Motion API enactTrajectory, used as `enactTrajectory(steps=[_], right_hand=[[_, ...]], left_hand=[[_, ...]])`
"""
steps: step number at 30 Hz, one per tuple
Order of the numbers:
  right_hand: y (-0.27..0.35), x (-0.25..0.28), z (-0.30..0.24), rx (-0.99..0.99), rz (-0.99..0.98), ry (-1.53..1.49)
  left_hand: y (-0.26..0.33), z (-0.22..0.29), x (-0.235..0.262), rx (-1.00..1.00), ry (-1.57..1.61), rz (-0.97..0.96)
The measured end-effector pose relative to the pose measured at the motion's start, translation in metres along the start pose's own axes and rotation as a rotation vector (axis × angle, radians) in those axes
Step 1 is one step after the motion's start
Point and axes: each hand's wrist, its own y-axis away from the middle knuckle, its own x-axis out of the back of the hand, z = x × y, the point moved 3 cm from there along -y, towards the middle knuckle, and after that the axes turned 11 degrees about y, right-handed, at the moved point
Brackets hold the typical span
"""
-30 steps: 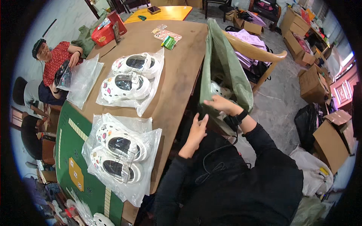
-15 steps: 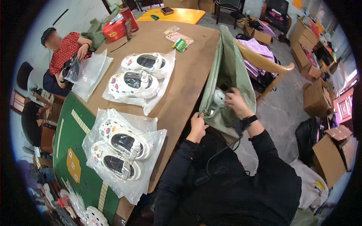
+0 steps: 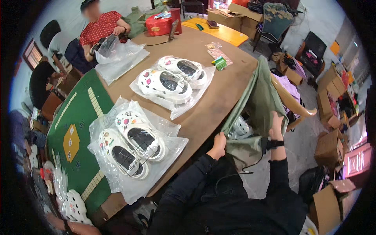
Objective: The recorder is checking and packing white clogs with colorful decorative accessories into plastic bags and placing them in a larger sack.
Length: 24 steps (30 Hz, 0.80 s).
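Observation:
A large green woven sack (image 3: 261, 92) hangs with its mouth spread beside the table's right edge. My left hand (image 3: 218, 146) is closed on the near left part of its rim. At the sack's right side my right hand (image 3: 276, 124) grips the cloth, its fingers partly hidden. Between my hands, a white clog with holes (image 3: 241, 127) shows inside the sack, partly covered. To the left on the table lie two pairs of white clogs with colourful charms, each in a clear plastic bag: a near pair (image 3: 131, 143) and a farther pair (image 3: 172, 80).
Across the brown tabletop (image 3: 211, 103), a person in a red shirt (image 3: 102, 29) handles a clear bag (image 3: 117, 58). A pink phone case (image 3: 221, 56) and green packet (image 3: 220, 63) lie at the far right. A curved wooden chair arm (image 3: 291, 100) stands behind the sack. Cardboard boxes (image 3: 331, 147) line the right.
My right hand has left the white clog in the sack and moved right onto the cloth. My left hand still holds the rim. The view has turned, and the sack's mouth is wider.

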Motion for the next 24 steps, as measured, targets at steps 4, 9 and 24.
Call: enactTrajectory(steps=[4, 9, 24], right_hand=[[0.132, -0.074, -0.085, 0.525, -0.761, 0.245], [0.215, -0.158, -0.105, 1.347, -0.920, 0.746], [0.204, -0.226, -0.160, 1.407, -0.430, 0.543]], left_hand=[[0.035, 0.016, -0.015, -0.015, -0.191, -0.224], [0.018, 0.007, -0.005, -0.324, -0.383, -0.262], [0.024, 0.016, -0.008, 0.082, -0.670, -0.004]])
